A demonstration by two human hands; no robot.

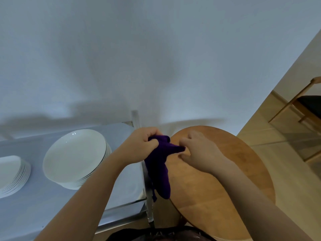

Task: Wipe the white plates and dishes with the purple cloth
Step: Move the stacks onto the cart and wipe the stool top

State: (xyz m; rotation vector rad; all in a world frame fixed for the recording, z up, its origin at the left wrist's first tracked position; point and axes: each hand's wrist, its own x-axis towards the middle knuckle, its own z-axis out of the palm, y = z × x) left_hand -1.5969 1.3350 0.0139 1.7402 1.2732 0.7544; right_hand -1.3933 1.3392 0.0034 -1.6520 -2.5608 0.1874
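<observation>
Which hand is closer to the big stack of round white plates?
Left. The left hand grips the purple cloth just right of the stack of round plates. The right hand pinches the cloth farther right, over the round wooden table.

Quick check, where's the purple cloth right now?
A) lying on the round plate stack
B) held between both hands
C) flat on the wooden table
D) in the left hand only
B: the left hand and right hand both grip the purple cloth, which hangs clear of the plate stack.

A home dining area: stacked white plates (74, 157), round wooden table (225, 180), wooden chair (298, 105), plain wall
</observation>
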